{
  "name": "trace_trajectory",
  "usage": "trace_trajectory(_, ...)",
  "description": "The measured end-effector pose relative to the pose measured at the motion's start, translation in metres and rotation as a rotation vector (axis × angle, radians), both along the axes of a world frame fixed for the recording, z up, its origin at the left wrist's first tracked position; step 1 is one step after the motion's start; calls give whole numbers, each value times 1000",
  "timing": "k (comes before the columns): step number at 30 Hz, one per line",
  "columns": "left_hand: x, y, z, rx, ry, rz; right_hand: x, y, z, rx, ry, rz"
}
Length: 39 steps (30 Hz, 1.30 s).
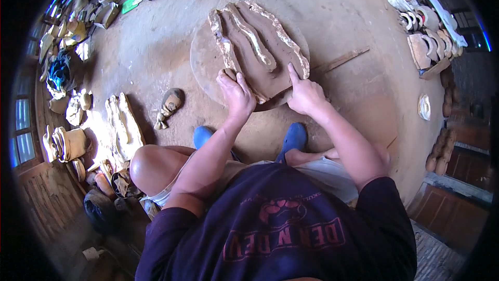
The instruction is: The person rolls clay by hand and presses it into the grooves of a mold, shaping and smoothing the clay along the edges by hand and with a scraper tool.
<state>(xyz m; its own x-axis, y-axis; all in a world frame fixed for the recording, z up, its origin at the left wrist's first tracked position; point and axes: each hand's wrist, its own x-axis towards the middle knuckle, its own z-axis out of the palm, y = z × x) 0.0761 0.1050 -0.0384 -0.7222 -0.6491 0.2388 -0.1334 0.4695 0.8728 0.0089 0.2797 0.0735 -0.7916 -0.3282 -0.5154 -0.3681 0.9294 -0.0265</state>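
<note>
A slab-like mould [260, 44] with rough whitish ridges and brown clay in its channels rests on a round board [201, 63] in front of me. My left hand [237, 94] is at the mould's near left edge, its fingers curled around a small brown lump [230, 73] that looks like clay. My right hand [306, 95] holds nothing; its index finger stretches out and touches the clay near the right rim, while the other fingers are bent. The underside of the mould is hidden.
A tied cloth bag [170, 105] lies on the floor to the left. Another whitish mould [123, 125] leans behind it. A wooden stick [343, 60] lies right of the board. Curved mould pieces [429, 47] are stacked at far right. My blue shoes [294, 138] are below the board.
</note>
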Motion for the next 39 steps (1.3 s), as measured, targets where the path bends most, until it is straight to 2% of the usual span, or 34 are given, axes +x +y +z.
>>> trace_trajectory(6,-3,4,2,-29,-55,44,21,1,-15,-137,-122,-13)
trace_trajectory(8,-5,10,-4,-55,-37,88,33,2,-32,-259,-154,-26)
trace_trajectory(9,-5,11,-5,-67,-28,108,39,1,-30,-402,-143,-38)
trace_trajectory(12,0,8,-6,70,15,51,30,10,-6,-444,-418,2)
trace_trajectory(13,5,3,-2,184,59,11,31,10,12,-541,-445,-70)
trace_trajectory(15,17,0,-1,-87,-33,90,29,14,11,-758,-177,-97)
trace_trajectory(16,24,4,6,-43,-26,2,33,14,19,-854,-25,-128)
trace_trajectory(17,30,7,12,4,-23,-83,40,14,28,-837,161,-19)
trace_trajectory(18,40,11,39,231,9,-286,47,15,27,-861,396,182)
trace_trajectory(19,49,19,64,461,26,-498,55,17,38,-880,446,330)
trace_trajectory(20,58,33,80,823,-35,-618,60,18,39,-944,515,460)
trace_trajectory(21,64,37,95,892,-199,-729,62,27,29,-951,472,522)
trace_trajectory(22,64,35,108,951,-375,-828,62,38,45,-950,434,526)
trace_trajectory(24,63,21,112,693,-335,-1057,74,67,60,-926,482,419)
trace_trajectory(26,49,-13,114,391,-370,-1062,84,114,88,-996,659,178)
trace_trajectory(28,37,-36,139,349,-427,-884,97,177,97,-1205,835,-216)
trace_trajectory(29,26,-62,137,321,-398,-876,118,210,108,-1339,638,-696)
trace_trajectory(30,14,-88,132,295,-366,-868,139,247,118,-1431,593,-963)
trace_trajectory(31,3,-104,138,256,-356,-841,165,283,125,-1432,675,-981)
trace_trajectory(33,-20,-117,161,151,-390,-819,225,338,116,-1708,779,-1264)
trace_trajectory(34,-30,-121,169,80,-443,-822,258,361,112,-1536,786,-1392)
trace_trajectory(36,-69,-159,155,-77,-549,-845,332,417,84,-1184,765,-1623)
trace_trajectory(38,-104,-190,135,-329,-610,-880,412,464,17,-1057,902,-1854)
trace_trajectory(39,-115,-194,129,-401,-606,-857,454,474,-2,-695,915,-1914)
